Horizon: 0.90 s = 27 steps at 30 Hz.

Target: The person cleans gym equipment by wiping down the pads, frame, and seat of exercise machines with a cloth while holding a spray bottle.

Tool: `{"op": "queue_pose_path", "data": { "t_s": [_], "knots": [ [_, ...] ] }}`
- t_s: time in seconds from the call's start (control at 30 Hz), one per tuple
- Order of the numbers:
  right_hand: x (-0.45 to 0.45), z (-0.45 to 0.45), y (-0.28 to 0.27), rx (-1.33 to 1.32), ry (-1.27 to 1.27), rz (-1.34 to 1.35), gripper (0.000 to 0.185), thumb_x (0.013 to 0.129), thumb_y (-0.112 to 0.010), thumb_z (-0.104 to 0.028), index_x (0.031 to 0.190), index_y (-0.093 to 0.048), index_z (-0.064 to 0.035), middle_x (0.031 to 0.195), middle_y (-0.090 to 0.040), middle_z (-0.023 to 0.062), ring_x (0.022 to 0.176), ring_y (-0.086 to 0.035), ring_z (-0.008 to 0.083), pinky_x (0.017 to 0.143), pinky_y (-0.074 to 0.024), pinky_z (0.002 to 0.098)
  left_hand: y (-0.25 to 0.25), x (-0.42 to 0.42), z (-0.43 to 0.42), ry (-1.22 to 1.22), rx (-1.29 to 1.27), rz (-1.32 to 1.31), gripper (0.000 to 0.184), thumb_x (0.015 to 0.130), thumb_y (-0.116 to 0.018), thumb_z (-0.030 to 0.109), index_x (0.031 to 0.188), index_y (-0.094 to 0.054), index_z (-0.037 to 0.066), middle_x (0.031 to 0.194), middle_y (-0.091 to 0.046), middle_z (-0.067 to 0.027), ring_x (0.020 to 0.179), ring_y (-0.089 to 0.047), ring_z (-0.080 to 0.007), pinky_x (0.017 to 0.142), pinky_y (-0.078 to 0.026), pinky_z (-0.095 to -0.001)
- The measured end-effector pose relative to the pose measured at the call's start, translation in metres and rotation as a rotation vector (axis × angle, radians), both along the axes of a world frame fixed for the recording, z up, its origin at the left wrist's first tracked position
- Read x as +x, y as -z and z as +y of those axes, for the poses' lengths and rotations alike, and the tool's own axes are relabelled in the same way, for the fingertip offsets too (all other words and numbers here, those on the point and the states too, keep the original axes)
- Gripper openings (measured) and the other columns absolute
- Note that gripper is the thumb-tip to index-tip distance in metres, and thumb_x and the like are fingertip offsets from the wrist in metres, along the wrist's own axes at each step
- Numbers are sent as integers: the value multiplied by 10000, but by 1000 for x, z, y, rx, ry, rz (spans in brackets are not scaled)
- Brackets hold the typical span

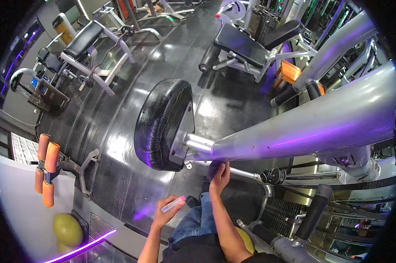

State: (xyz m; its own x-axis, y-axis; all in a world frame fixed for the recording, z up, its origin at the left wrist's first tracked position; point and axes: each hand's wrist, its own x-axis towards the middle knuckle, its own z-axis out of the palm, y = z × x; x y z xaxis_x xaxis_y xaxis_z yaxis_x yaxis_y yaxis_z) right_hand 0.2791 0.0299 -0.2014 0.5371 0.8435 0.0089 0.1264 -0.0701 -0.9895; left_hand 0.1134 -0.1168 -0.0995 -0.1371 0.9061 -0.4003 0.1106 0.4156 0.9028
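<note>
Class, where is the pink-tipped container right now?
In the head view, the pink-tipped container is in the person's left hand, below the black pad and beside the jeans.

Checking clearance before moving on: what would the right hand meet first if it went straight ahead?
The right hand would likely meet the silver beam first, its dark cloth leading; any gap is hard to judge.

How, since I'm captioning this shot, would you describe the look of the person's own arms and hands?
The left hand and right hand are ungloved. The left forearm and right forearm are uncovered, with no watch visible. The top is black. Rings are too small to tell.
</note>
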Motion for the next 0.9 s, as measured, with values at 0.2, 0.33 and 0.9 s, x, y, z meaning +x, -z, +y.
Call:
{"op": "queue_pose_path", "data": {
  "t_s": [0.2,0.33,0.9],
  "knots": [
    [-4,11,42,-383,-246,4,371,1022,-475,-253,1293,-599,-31,1138,-632,237,1066,-616,370,929,-453,401,-20,10,15,-5,-7,14,244,878,-762,267,943,-704,39,756,-651,21,685,-577,-44,599,-443,-216],
    [-5,-1,14,-130,-109,61,415,1029,-504,-309,1320,-584,-25,1216,-599,210,1125,-580,339,975,-423,417,-13,10,12,-20,17,-9,250,877,-763,270,950,-706,38,769,-658,18,695,-585,-45,606,-451,-217],
    [13,-47,-8,63,-366,-346,425,834,-691,-115,1259,-669,-103,1186,-605,180,1107,-582,367,944,-475,424,-6,9,-5,-53,-2,5,240,876,-767,261,939,-716,35,752,-661,12,689,-593,-50,606,-461,-221]
  ]
}}
